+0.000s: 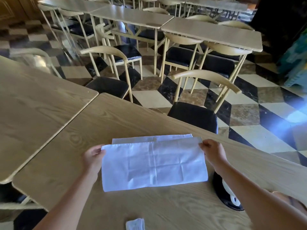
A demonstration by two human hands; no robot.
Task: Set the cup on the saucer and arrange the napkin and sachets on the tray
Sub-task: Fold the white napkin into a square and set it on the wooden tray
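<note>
Left hand [93, 156]: You have it pinched on the napkin's left upper corner, thumb on top, lower centre of the frame. That grip keeps the edge taut so the fold lands square.
Napkin [154, 165]: White cloth, lower centre, lying on the table with its upper layer lifted at the far edge and a second layer showing just behind it. It looks to be mid-fold, halved lengthwise; creases run across it.
Right hand [211, 152]: Closed on the opposite upper corner, mirroring your left, so both corners travel together.
Small white piece [134, 224]: Bottom centre edge, on the table, apart from the napkin. It may be a sachet or a folded tissue; I cannot tell.
Dark object [226, 195]: Lower right, partly hidden under your right forearm. Black with a white part; what it is stays unclear.
Table [66, 146]: Wood grain, bare around the napkin, which gives you flat room to fold.
Cup, saucer, tray: None clearly in view, so that part of the task appears not yet begun.
</note>
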